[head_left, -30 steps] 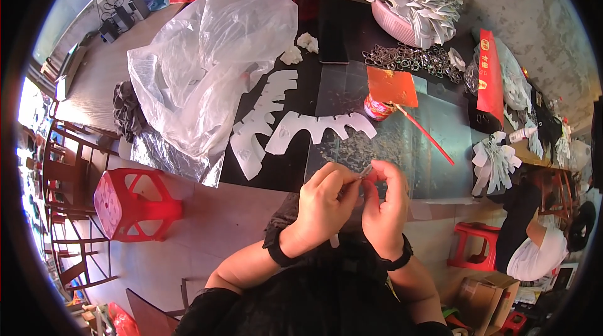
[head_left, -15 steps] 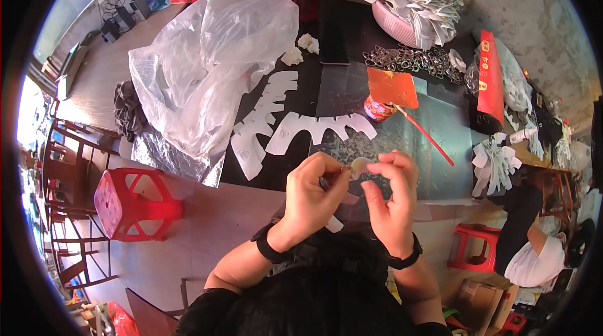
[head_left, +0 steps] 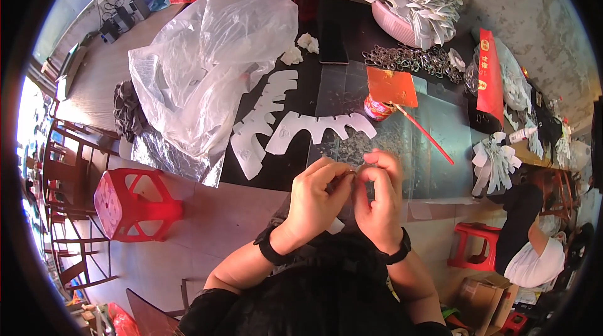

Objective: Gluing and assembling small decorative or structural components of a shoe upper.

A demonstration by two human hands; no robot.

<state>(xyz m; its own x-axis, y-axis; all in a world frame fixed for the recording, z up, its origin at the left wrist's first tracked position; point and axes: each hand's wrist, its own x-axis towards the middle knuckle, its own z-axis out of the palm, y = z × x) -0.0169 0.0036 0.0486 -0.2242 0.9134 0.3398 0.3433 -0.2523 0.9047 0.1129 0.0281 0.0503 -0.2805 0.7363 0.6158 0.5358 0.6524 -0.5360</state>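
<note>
My left hand (head_left: 314, 201) is closed in a pinch on a white cut-out piece (head_left: 336, 226). The tip of that piece shows below the fingers, while the rest is covered by my hands. My right hand (head_left: 379, 204) pinches at the same spot, its fingertips touching those of the left. A tiny dark thing shows between the fingertips, too small to name. Just beyond my hands, two white comb-shaped cut-outs (head_left: 323, 125) lie flat on the dark tabletop. To their right stands a patterned tin (head_left: 379, 110) with an orange card and a red stick on it.
A clear plastic bag (head_left: 207, 53) covers the table's left part. Metal rings (head_left: 414, 61) lie heaped near a pink basket (head_left: 396, 25) of white cut-outs. More cut-outs (head_left: 493, 163) sit at the right edge. Red stools (head_left: 135, 204) stand left and right; a person (head_left: 534, 260) sits at right.
My right hand has moved left and its fingers have closed against my left fingertips. The pale end of the piece that showed between my hands is now hidden.
</note>
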